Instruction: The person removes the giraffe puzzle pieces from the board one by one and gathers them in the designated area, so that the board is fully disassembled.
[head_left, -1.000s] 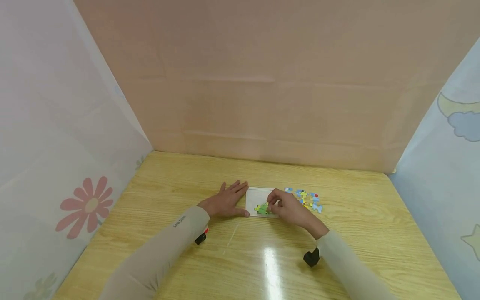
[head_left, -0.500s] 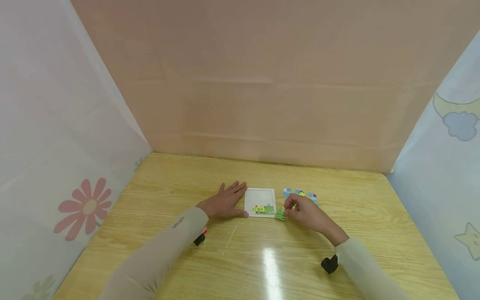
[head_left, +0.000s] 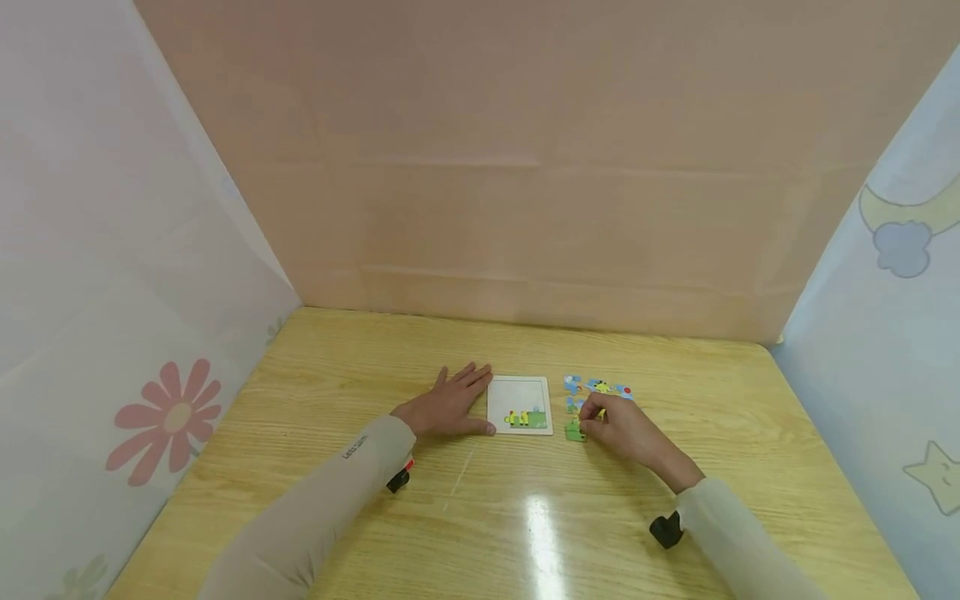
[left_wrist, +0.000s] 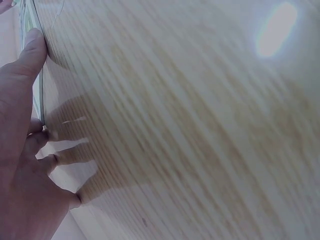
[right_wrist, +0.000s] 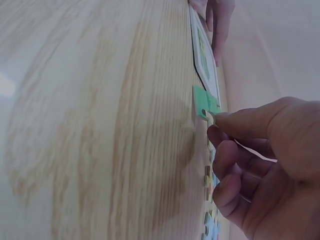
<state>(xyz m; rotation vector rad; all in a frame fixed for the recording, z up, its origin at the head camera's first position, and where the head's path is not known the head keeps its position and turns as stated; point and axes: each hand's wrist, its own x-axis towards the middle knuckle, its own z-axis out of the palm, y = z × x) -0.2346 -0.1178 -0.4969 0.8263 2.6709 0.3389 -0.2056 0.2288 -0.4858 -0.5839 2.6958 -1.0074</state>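
Observation:
A white puzzle board lies on the table, with joined green and yellow pieces in its lower right corner. My left hand rests flat with fingers spread along the board's left edge; its thumb touches that edge in the left wrist view. Right of the board, my right hand pinches a green jigsaw piece between thumb and index finger. That piece is low at the table surface, apart from the board. The other fingers of this hand are curled.
Loose blue and yellow jigsaw pieces lie behind and partly under the right hand. A wooden table spreads all round. Behind it stands a tan backdrop, with patterned white sheets at both sides.
My right hand has moved from over the board to the right, carrying the green jigsaw piece with it, and lowered the piece beside the loose ones. The left hand has stayed in place.

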